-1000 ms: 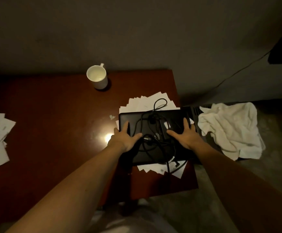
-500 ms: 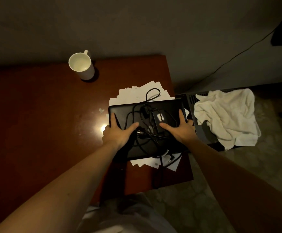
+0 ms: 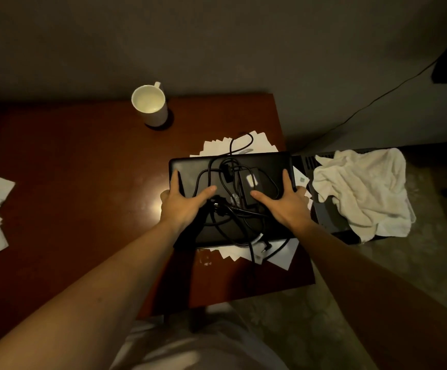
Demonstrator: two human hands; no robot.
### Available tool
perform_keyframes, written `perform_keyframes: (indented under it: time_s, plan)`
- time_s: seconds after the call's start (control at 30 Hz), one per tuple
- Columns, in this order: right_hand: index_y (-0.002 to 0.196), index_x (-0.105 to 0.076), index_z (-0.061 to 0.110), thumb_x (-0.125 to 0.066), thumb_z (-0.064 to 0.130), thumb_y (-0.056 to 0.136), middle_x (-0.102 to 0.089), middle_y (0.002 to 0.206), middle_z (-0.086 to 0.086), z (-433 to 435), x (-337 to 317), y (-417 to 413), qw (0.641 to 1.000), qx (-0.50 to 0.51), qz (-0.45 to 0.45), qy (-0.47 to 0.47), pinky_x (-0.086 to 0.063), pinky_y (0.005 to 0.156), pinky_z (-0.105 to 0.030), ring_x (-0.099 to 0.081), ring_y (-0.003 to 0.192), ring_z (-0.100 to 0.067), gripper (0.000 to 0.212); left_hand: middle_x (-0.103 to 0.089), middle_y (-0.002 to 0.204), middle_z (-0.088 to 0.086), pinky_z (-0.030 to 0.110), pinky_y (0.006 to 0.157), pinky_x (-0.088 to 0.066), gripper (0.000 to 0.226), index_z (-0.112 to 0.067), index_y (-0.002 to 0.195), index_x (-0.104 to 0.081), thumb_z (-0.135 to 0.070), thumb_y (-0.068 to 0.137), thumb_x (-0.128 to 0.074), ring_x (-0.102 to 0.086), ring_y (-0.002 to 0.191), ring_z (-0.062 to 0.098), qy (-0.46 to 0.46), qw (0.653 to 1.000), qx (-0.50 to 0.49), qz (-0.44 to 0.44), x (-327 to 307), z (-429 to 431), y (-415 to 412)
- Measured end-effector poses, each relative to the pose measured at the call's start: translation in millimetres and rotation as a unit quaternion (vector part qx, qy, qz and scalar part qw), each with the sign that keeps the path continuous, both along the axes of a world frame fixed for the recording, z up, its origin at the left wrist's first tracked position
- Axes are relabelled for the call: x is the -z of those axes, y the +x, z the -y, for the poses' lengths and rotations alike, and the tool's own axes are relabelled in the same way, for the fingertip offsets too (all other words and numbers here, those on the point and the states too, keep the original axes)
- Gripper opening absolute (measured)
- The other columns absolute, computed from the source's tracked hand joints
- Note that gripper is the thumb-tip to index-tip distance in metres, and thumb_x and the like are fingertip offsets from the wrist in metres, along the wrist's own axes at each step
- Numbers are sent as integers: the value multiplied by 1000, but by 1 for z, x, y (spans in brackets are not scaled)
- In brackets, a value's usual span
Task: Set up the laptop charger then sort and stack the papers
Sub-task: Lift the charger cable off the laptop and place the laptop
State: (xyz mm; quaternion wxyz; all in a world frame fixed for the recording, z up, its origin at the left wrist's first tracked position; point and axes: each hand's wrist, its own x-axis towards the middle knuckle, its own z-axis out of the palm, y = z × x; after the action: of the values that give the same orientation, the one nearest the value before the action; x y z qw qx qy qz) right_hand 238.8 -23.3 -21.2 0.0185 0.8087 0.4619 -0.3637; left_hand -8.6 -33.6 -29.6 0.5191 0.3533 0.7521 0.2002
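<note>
At the right edge of the reddish wooden table, a closed black laptop is lying on fanned white papers. A black charger brick with tangled cable is sitting on its lid. The left hand and right hand are gripping the laptop's side edges.

A left forearm and a right forearm come in from the lower corners of the frame, both unsleeved. The left hand and right hand are bare. At bottom centre, a pale, whitish garment shows soft folds in dim light.
</note>
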Motion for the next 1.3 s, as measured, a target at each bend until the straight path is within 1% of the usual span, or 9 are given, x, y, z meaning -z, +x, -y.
perform_keyframes:
  time_s: [0.1,0.3,0.43,0.5,0.73,0.83,0.93,1.1,1.3]
  plan:
    - [157,4,45,-57,87,70,-22,153,-20,-1,-4,-26,1000,-19,5,-1,-37,111,-57,-31,139,-44,115,-18,163,6,48,117,-28,117,-41,159,-4,-65,72,-77,-23,148,33,4,1000,-7,-9,-8,7,-26]
    - [158,3,41,-56,87,71,-26,151,-21,-1,-9,-101,998,-56,1,-3,-39,108,-56,-34,135,-45,115,-14,164,10,57,116,-26,126,-46,157,-4,-71,61,-80,-22,149,38,-10,1000,-12,-20,-13,29,-104]
    - [158,4,42,-56,90,68,-27,149,-22,3,-6,-163,997,-76,-12,-16,-39,108,-57,-34,135,-46,118,-12,166,9,58,117,-24,120,-42,159,-7,-62,67,-81,-18,150,37,-5,1000,-22,-14,-20,45,-166]
    - [158,4,42,-55,92,66,-28,148,-22,6,-4,-194,996,-82,-17,-23,-39,109,-57,-35,134,-46,120,-11,166,10,59,116,-23,120,-43,158,-8,-61,66,-82,-17,150,37,-8,999,-23,-23,-20,51,-199]
    - [159,3,41,-59,89,66,-17,158,-23,12,8,-294,995,-76,-45,-40,-32,115,-58,-25,143,-46,121,-15,164,9,52,117,-26,126,-43,158,-10,-48,62,-91,-23,149,34,-16,999,11,-29,-12,64,-306]
    - [158,4,41,-57,89,68,-15,159,-23,15,17,-326,995,-71,-44,-49,-32,115,-58,-26,144,-46,120,-16,164,11,51,117,-26,130,-45,157,-10,-49,57,-94,-23,148,34,-17,997,44,-55,0,64,-342]
    - [158,5,40,-54,89,70,-17,158,-23,20,23,-349,996,-73,-26,-51,-33,112,-57,-27,142,-47,117,-14,164,14,52,118,-24,130,-45,157,-9,-51,57,-93,-21,149,36,-18,995,73,-71,9,61,-368]
    - [158,7,40,-51,89,73,-17,158,-22,24,27,-368,995,-85,-5,-45,-31,112,-56,-25,142,-45,114,-20,163,13,47,117,-27,126,-39,158,-13,-50,61,-92,-26,148,34,-8,993,90,-72,24,63,-389]
    - [159,5,38,-43,91,75,-17,159,-22,26,28,-375,992,-117,23,-48,-30,113,-57,-19,146,-43,111,-22,163,12,53,119,-28,118,-40,158,-16,-59,65,-86,-25,148,33,-6,994,70,-85,35,69,-388]
